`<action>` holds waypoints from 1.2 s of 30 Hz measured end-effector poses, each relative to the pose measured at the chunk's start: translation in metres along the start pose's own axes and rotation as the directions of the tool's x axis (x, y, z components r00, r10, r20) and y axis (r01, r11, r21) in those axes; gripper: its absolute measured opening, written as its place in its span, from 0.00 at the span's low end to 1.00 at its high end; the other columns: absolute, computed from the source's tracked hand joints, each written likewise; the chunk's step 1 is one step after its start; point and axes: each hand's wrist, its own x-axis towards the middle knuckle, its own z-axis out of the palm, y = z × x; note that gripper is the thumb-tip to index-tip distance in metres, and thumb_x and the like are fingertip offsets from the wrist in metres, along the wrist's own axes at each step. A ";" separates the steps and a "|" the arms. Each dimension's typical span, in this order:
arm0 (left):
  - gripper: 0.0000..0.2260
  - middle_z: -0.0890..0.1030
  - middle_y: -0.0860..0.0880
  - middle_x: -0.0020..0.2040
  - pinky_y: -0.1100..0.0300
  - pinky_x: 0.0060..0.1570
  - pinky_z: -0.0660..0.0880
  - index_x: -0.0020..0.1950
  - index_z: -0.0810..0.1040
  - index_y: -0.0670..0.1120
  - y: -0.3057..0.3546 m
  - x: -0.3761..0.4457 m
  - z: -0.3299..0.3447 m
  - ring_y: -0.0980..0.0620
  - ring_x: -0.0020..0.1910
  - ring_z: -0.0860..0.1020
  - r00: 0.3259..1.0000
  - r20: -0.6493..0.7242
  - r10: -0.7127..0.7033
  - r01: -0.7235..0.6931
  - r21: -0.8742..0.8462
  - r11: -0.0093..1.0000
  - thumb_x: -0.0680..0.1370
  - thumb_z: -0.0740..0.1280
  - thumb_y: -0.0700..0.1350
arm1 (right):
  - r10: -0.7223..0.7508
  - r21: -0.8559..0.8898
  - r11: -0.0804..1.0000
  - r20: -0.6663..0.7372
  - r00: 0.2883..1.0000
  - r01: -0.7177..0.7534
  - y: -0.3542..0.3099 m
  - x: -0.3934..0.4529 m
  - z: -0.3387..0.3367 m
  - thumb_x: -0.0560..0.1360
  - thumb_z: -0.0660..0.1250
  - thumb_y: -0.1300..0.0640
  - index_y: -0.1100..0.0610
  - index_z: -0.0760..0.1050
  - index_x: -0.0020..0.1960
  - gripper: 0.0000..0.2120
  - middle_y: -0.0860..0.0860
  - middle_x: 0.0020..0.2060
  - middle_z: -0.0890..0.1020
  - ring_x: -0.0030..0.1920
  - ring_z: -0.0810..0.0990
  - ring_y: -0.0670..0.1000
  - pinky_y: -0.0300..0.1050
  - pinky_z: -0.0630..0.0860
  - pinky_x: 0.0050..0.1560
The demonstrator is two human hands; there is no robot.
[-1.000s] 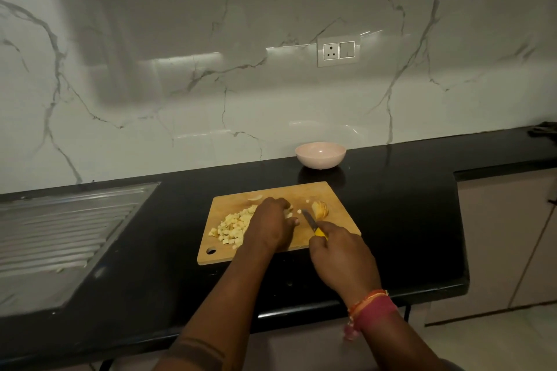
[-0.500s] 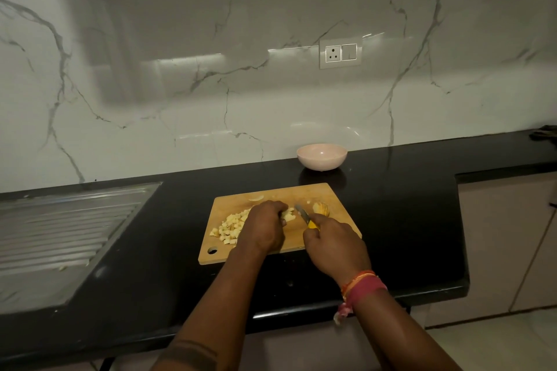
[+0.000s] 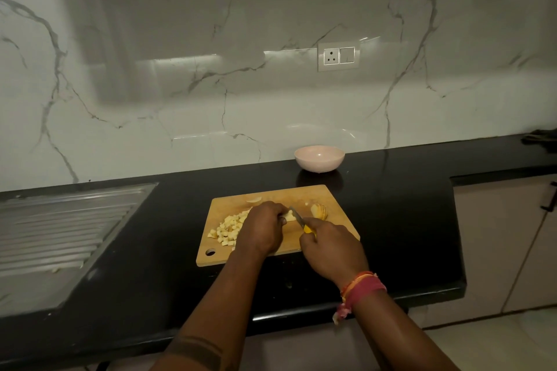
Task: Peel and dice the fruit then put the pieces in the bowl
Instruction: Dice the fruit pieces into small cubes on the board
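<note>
Left hand (image 3: 262,227): fingers curled, holding a fruit piece (image 3: 290,216) on the cutting board (image 3: 337,214). Right hand (image 3: 330,247): gripping yellow-handled knife (image 3: 299,219), blade at that piece. Diced pieces (image 3: 229,227): left of left hand. Bowl (image 3: 319,158): beyond both hands.

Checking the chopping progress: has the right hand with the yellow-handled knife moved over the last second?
Yes. The right hand moved left along the wooden cutting board, bringing the knife to the left hand.
</note>
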 end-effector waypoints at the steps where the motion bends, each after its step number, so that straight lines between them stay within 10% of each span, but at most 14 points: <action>1: 0.14 0.82 0.50 0.62 0.55 0.61 0.76 0.66 0.81 0.49 0.000 -0.001 0.001 0.50 0.59 0.79 1.000 -0.017 -0.003 0.003 -0.008 1.000 0.81 0.69 0.42 | -0.005 0.001 1.000 -0.009 1.000 0.005 0.001 -0.001 0.000 0.79 0.57 0.49 0.42 0.72 0.72 0.22 0.44 0.38 0.77 0.38 0.76 0.45 0.41 0.71 0.32; 36: 0.14 0.82 0.48 0.58 0.51 0.55 0.77 0.66 0.82 0.50 -0.008 0.006 0.013 0.48 0.56 0.78 0.994 -0.009 0.113 -0.112 0.039 0.993 0.82 0.66 0.42 | -0.011 -0.085 0.996 -0.047 0.999 0.007 -0.005 -0.011 0.007 0.79 0.56 0.49 0.41 0.65 0.76 0.26 0.46 0.37 0.80 0.37 0.77 0.47 0.42 0.71 0.33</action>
